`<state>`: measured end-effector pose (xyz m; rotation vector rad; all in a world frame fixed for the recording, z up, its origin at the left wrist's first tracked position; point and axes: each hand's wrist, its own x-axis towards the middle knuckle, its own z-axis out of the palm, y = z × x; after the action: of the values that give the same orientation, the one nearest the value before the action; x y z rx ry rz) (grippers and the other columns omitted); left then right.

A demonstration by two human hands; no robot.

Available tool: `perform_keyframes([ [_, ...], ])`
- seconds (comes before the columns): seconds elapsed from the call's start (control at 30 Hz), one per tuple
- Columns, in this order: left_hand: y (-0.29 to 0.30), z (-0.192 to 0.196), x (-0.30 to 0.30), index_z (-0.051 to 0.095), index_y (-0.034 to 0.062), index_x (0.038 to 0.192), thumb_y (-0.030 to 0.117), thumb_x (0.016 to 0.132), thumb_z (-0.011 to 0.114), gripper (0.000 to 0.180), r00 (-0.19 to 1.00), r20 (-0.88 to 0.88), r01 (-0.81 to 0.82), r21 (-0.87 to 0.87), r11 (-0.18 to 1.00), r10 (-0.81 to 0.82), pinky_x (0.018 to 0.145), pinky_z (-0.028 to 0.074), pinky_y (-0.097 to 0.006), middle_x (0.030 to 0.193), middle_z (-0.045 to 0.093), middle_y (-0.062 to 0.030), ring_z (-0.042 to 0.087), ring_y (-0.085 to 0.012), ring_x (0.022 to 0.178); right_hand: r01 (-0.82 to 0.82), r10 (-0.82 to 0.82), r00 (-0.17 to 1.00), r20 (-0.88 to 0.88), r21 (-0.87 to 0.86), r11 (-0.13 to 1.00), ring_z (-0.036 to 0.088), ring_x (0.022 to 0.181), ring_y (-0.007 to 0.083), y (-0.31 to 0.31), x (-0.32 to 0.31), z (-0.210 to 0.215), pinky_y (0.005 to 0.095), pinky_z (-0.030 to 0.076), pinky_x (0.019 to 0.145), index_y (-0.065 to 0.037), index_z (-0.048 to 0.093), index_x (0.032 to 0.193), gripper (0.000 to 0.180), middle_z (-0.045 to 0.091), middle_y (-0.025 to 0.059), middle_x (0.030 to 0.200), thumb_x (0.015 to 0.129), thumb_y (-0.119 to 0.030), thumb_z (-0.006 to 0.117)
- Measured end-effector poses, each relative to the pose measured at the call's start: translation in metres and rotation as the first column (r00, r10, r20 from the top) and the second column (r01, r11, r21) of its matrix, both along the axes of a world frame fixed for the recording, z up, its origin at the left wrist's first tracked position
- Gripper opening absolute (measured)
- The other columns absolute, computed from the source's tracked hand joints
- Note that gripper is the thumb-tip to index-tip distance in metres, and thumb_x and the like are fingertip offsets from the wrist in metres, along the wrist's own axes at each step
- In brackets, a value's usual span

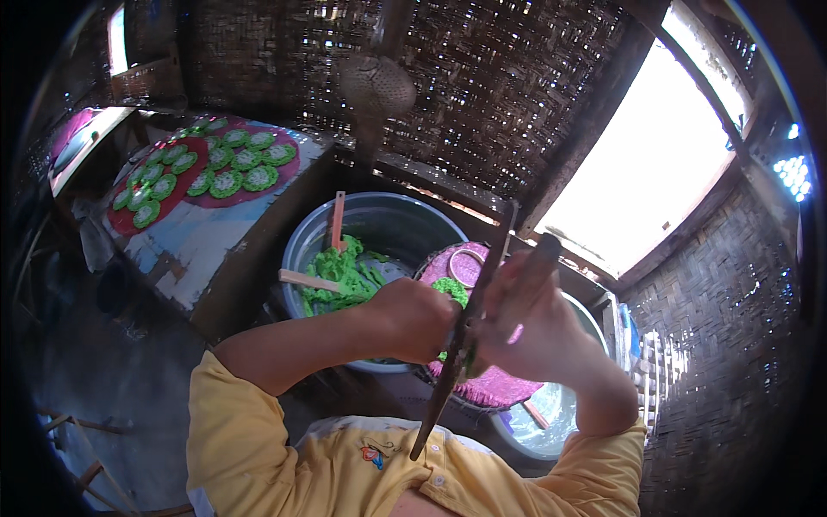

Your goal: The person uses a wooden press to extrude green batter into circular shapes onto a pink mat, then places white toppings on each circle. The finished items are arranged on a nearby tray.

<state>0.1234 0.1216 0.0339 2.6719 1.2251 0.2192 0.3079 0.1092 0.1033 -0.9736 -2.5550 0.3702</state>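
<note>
A long dark wooden bar slants up between my hands, its lower end close to my shirt. My left hand is curled into a fist against the bar's left side; its fingertips are hidden. My right hand presses at the bar's right side, a little blurred, with a dark blunt piece beside its fingers. Below lies a round pink mat holding bright green stringy dough and a pale ring. My hands and the bar cover part of it.
A large grey basin holds green dough and two wooden paddles. On the right, a pale basin contains whitish liquid and a paddle. Several green lacy rounds cover red mats on the left table. Woven walls and a bright window stand behind.
</note>
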Motion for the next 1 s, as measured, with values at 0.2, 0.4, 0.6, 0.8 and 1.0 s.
perform_keyframes([
  [0.2,-0.028,0.002,-0.084,0.060,0.0078,0.085,0.027,0.068,0.067,0.027,0.996,0.038,-0.085,0.275,0.958,0.077,0.056,0.051,-0.038,0.069,0.063,-0.0098,0.065,-0.0284,0.066,0.184,-0.204,0.923,-0.327,-0.091,0.979,0.050,0.057,0.0095,-0.017,0.030,0.022,0.0228,0.041,0.047,-0.002,0.042,0.107,0.045,0.051,0.0037,0.070,0.066,0.009,0.058],
  [0.4,-0.028,-0.015,-0.157,0.061,0.0081,0.102,0.029,0.076,0.070,0.035,0.021,0.865,0.448,-0.457,0.769,0.502,0.071,0.054,-0.047,0.113,0.058,-0.0198,0.065,-0.0273,0.085,0.228,-0.005,0.111,-0.994,0.020,0.973,0.054,0.058,0.0104,-0.007,0.013,0.026,0.0216,0.047,0.049,-0.002,0.040,0.115,0.041,0.052,0.0046,0.069,0.076,0.002,0.052],
  [0.6,-0.008,-0.011,-0.171,0.056,0.0142,0.107,0.037,0.075,0.072,0.042,-0.242,0.964,0.333,0.190,0.924,-0.111,0.107,0.021,-0.060,0.127,0.046,-0.0150,0.038,-0.0404,0.124,-0.108,-0.211,-0.025,-0.977,-0.207,0.972,0.061,0.078,0.0173,0.014,-0.129,-0.038,0.0268,0.049,0.070,-0.003,0.060,0.089,0.011,0.062,0.0097,0.086,0.087,-0.012,0.055],
  [0.8,0.001,-0.041,-0.291,0.056,0.0171,0.101,0.044,0.079,0.066,0.036,-0.435,0.889,-0.016,0.149,0.989,-0.141,0.110,0.017,-0.057,0.114,0.051,-0.0066,0.041,-0.0366,0.120,-0.340,-0.234,0.680,-0.695,-0.581,0.739,0.057,0.098,0.0203,0.089,-0.215,-0.150,0.0361,0.049,0.080,-0.007,0.041,0.125,0.046,0.055,0.0126,0.106,0.086,-0.025,0.060],
  [1.0,0.009,-0.083,-0.348,0.049,0.0129,0.101,0.043,0.079,0.066,0.041,-0.477,0.878,0.014,0.056,0.998,-0.043,0.107,0.024,-0.057,0.106,0.048,-0.0061,0.047,-0.0325,0.112,0.310,-0.239,0.949,0.205,-0.742,0.595,0.063,0.059,0.0214,0.130,-0.227,-0.286,0.0336,0.049,0.042,-0.004,0.051,0.119,0.050,0.062,0.0178,0.084,0.090,-0.045,0.047],
])
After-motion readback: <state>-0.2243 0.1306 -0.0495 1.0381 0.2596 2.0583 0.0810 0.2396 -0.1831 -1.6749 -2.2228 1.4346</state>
